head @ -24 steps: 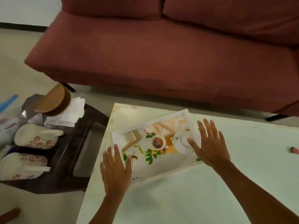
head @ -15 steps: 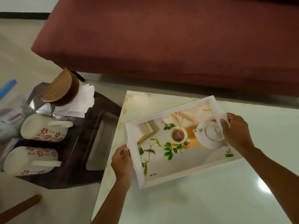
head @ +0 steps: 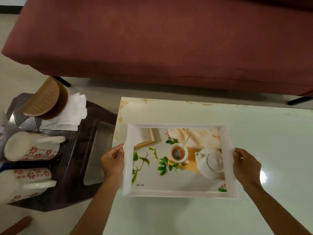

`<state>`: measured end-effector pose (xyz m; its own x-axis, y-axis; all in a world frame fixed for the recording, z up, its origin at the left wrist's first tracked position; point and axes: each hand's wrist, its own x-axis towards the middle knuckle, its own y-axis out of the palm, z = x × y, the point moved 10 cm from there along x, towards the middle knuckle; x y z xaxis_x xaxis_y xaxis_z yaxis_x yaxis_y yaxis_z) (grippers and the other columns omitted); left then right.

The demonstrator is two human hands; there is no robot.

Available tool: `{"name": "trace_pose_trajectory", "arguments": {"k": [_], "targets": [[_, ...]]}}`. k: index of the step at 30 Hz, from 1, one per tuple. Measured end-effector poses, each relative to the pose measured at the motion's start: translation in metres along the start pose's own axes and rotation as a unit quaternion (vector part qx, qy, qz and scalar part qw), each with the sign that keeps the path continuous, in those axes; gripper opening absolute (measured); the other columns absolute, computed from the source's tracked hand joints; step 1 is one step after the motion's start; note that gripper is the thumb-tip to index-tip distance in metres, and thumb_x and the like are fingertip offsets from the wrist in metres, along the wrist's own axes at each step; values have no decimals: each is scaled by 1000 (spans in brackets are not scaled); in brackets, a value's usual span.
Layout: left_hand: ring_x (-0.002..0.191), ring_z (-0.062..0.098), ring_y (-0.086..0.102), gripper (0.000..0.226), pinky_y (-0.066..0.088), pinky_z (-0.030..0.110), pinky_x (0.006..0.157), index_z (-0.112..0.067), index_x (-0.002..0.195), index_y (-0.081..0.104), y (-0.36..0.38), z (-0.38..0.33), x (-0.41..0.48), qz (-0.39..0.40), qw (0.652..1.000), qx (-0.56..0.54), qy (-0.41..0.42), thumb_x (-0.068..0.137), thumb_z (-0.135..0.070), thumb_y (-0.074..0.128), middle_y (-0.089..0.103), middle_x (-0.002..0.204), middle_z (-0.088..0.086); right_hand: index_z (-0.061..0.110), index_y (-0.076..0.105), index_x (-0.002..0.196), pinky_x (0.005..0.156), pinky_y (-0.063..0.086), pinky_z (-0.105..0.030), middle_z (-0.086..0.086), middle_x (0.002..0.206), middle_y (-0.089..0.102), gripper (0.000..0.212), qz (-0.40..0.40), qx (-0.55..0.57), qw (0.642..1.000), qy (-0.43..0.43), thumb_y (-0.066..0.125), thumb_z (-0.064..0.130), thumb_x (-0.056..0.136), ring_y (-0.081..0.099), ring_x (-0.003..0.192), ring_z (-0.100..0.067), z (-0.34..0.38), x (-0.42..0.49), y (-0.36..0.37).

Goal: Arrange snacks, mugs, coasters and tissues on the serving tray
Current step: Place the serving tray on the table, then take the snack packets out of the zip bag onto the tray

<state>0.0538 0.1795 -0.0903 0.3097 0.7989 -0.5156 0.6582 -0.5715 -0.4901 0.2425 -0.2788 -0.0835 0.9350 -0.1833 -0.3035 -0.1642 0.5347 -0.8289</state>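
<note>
A white serving tray [head: 179, 192], printed with a teapot, a cup and green leaves, lies square on the pale table [head: 271, 133]. My left hand [head: 112, 162] grips its left handle and my right hand [head: 245, 167] grips its right handle. Nothing real lies on the tray. To the left, on a dark side table [head: 71, 184], two white mugs with red flowers [head: 32, 147] [head: 25, 182] lie on their sides. Behind them a stack of brown round coasters [head: 45, 99] leans beside white tissues [head: 71, 114].
A dark red sofa [head: 169, 39] runs along the far side of the table. A silver faceted holder [head: 23, 116] stands under the coasters. Packets at the far left edge are blurred. A brown object [head: 15, 225] shows at the bottom left corner.
My flat hands closed on the tray's two handles. The tray turned from a slant to square with the table edge and came nearer to me.
</note>
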Motion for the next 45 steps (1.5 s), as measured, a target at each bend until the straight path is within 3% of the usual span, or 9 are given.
{"name": "trace_pose_trajectory", "arguments": {"k": [10,15,23,27,30,33,38,42,45], "targets": [[98,30,70,23,58,49,93,-13,114,74,3,24,13,21,999,37,16,96,-7,62,72,102,4,4,63,116,87,51,-43,-16,109,69,26,-4,9,1000,25,47,10,97,62,99,-35,-18,-29,11],[107,38,67,31,55,51,95,-8,127,65,2,19,3,55,997,48,30,97,-14,60,69,120,19,-1,58,118,90,49,-50,-26,114,64,29,11,-25,1000,-12,53,15,95,59,104,-43,-5,-38,1],[112,19,63,24,52,32,94,-15,119,69,-87,-72,-119,40,949,155,270,97,-17,61,63,118,-9,-10,54,123,91,46,-58,-32,127,53,59,73,-94,975,-189,51,36,87,49,120,-49,100,-142,-19],[116,2,53,24,46,16,94,-23,120,68,-177,-115,-177,-65,928,184,317,98,-28,59,64,127,-8,0,43,138,102,41,-56,-23,147,39,62,125,-139,941,-282,66,24,86,30,140,-37,175,-212,-23],[120,18,57,26,52,32,95,-16,118,71,-246,-155,-191,-180,883,232,366,95,-24,61,67,127,5,8,31,147,114,29,-50,-14,157,25,67,140,-183,908,-351,52,40,92,15,147,-30,228,-257,-16],[129,36,54,31,51,50,99,-12,123,68,-300,-182,-171,-254,840,329,350,94,-21,62,61,136,15,10,32,147,116,22,-52,-15,157,24,73,112,-215,886,-397,23,58,93,16,147,-33,280,-297,-12],[125,29,57,47,53,44,95,-14,137,55,-339,-187,-94,-173,857,400,275,96,-36,61,60,138,12,15,24,151,114,21,-60,-14,160,12,80,100,-263,863,-419,3,62,89,6,147,-36,347,-343,18],[92,25,71,34,52,33,70,-16,122,68,-353,-184,-51,-150,850,420,281,99,-37,55,75,106,9,17,16,153,114,15,-60,-13,161,2,76,79,-319,847,-418,12,61,91,-3,148,-36,383,-358,52],[88,27,71,32,55,37,72,-16,119,69,-361,-177,-28,-120,859,429,253,101,-35,50,75,102,11,16,22,152,114,21,-59,-13,161,7,75,91,-304,851,-418,35,59,92,2,148,-35,405,-370,68]]}}
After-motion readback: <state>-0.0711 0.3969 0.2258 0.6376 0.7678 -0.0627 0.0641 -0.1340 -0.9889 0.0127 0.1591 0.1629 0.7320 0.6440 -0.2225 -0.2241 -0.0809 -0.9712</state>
